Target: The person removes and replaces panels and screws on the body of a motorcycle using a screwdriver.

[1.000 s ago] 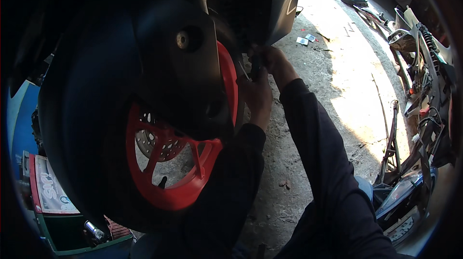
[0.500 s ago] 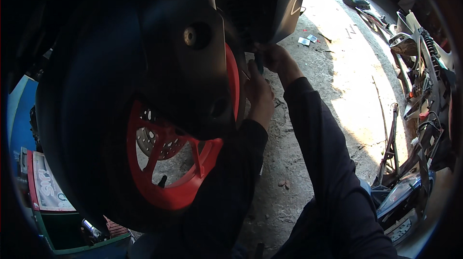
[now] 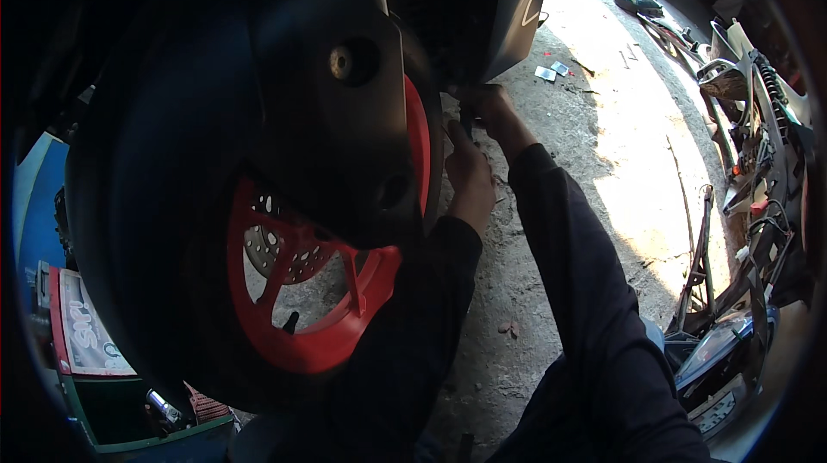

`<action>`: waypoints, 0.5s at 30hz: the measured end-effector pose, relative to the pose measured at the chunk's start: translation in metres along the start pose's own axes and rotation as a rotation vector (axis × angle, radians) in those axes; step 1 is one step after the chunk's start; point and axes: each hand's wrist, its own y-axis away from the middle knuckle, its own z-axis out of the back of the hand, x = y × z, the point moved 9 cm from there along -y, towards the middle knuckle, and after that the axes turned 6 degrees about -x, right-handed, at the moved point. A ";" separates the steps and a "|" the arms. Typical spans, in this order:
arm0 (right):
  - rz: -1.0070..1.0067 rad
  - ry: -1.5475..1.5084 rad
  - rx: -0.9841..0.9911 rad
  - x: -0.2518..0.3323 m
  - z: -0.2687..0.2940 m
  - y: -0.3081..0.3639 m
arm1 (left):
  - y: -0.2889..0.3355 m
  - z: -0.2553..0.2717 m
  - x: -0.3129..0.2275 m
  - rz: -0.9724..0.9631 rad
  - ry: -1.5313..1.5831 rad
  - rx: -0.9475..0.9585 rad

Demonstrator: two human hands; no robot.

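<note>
A motorbike's front wheel [image 3: 319, 349] with a red rim fills the left of the view, its drilled brake disc [image 3: 301, 258] showing between the spokes. Beyond the dark fender [image 3: 327, 127], my two hands work close together under the bodywork. Held upright, my left hand [image 3: 470, 177] has its fingers closed around a small dark piece [image 3: 466, 123], whose kind I cannot make out. Just above it, my right hand [image 3: 497, 111] is bent inward with curled fingers, near the top of that piece. Shadow hides the fingertips and whatever they touch.
Loose motorbike parts, frames and cables [image 3: 758, 161] lie heaped along the right. Two small pale packets [image 3: 545, 74] rest on the rough concrete floor [image 3: 517, 273]. At lower left stands a green-edged box [image 3: 129, 446] with tools inside. A grey body panel [image 3: 521, 15] hangs overhead.
My left hand has shifted slightly down and to the right. My right hand has turned a little and its knuckles sit slightly lower. The wheel stays in place.
</note>
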 end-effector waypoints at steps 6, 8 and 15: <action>0.041 0.000 -0.037 0.012 0.034 -0.002 | 0.019 -0.004 -0.029 -0.622 -0.880 -0.293; 0.122 0.165 -0.057 0.023 0.047 0.000 | 0.044 -0.006 -0.047 -0.927 -0.734 -0.336; 0.243 0.541 -0.006 0.048 0.063 0.016 | -0.031 -0.050 -0.067 -1.076 -0.452 -0.334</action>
